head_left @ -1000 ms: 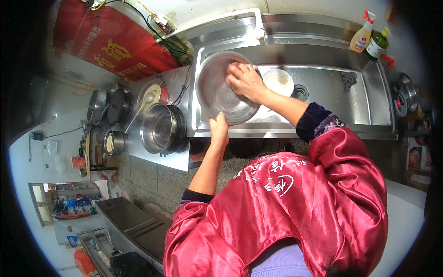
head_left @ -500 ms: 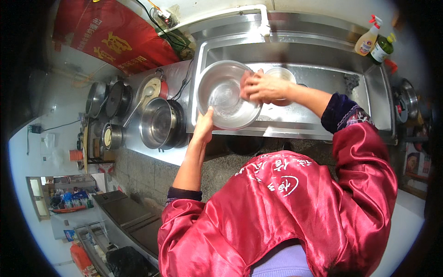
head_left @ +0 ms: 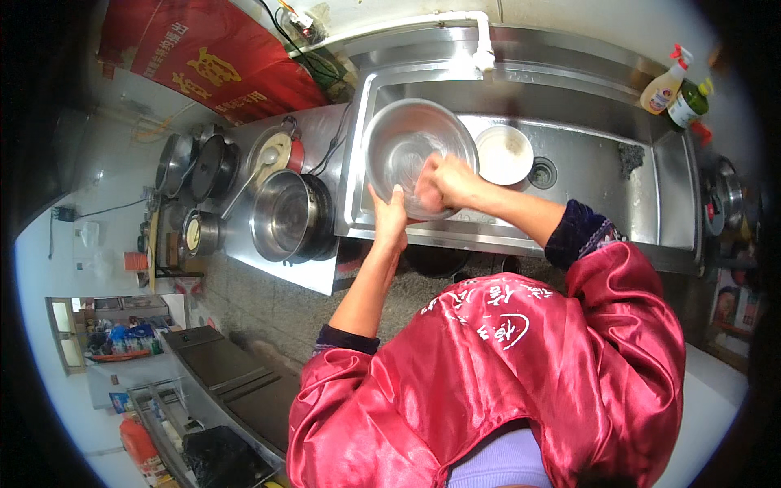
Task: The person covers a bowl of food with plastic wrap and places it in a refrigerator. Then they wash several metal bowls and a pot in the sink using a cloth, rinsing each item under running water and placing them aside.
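Observation:
A wide round metal basin [head_left: 394, 134] sits over the left part of the steel sink, its inside facing up. My left hand [head_left: 389, 218] grips its near rim, the thumb over the edge. Inside, my right hand [head_left: 452, 180] is closed around a reddish cloth or scrubbing pad [head_left: 426, 189] and presses it against the near right inner wall. The pad is blurred, so its exact kind is unclear. Just right of the basin, in the sink, stands a white bowl [head_left: 504, 159] with some brownish residue at its bottom.
The steel sink [head_left: 594, 215] has a drain [head_left: 543, 172] and a dark scouring pad [head_left: 630, 159]. Two spray bottles [head_left: 663, 88] stand at its far right corner. On the left counter are a metal pot [head_left: 283, 215], a ladle [head_left: 269, 155] and several pans. A white pipe [head_left: 407, 19] runs behind.
My right hand has swept the pad from the basin's right wall toward its near side. My left hand still grips the rim. The white bowl and drain now show more fully.

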`<state>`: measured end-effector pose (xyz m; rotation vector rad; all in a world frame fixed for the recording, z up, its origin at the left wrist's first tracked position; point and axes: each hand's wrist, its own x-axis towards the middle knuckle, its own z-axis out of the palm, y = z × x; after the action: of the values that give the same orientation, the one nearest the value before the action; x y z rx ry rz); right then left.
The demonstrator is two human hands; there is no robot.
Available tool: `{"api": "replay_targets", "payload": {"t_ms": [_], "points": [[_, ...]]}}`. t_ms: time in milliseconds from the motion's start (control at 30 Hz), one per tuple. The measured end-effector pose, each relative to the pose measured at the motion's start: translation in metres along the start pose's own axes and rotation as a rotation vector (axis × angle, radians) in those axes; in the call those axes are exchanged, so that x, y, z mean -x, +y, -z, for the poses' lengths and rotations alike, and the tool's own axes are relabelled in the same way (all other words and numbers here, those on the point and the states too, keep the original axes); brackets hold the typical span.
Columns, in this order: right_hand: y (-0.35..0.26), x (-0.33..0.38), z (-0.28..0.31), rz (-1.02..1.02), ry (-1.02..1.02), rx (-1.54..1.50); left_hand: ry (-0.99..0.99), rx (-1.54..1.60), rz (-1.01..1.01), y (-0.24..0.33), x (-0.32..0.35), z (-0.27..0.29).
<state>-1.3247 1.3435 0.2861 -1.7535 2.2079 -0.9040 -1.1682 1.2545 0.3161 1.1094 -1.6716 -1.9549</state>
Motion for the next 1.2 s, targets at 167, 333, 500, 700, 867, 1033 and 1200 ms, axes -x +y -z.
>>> {"api": "replay_targets", "payload": {"t_ms": [167, 333, 500, 700, 867, 1033, 1200], "points": [[-0.005, -0.021, -0.002, 0.258, 0.494, -0.074, 0.047, -0.47, -0.189, -0.012, -0.007, -0.006], [0.014, -0.014, 0.0, -0.13, 0.08, 0.222, 0.221, -0.347, -0.292, -0.014, -0.007, -0.005], [-0.021, 0.036, -0.042, 0.13, 0.057, -0.761, 0.15, 0.036, 0.0, -0.018, -0.013, 0.004], [0.032, 0.059, -0.007, 0.791, 0.12, 0.052, 0.043, -0.088, 0.304, 0.003, -0.044, 0.064], [0.07, 0.05, 0.034, 0.425, 0.371, -0.021, -0.024, -0.163, 0.359, 0.009, -0.035, 0.072], [0.004, 0.027, 0.015, 0.175, 0.446, -0.393, -0.057, -0.249, 0.127, 0.0, -0.024, 0.023], [-0.022, -0.012, 0.006, 0.53, 0.541, 0.088, -0.183, -0.396, -0.251, -0.013, -0.005, -0.011]]}}
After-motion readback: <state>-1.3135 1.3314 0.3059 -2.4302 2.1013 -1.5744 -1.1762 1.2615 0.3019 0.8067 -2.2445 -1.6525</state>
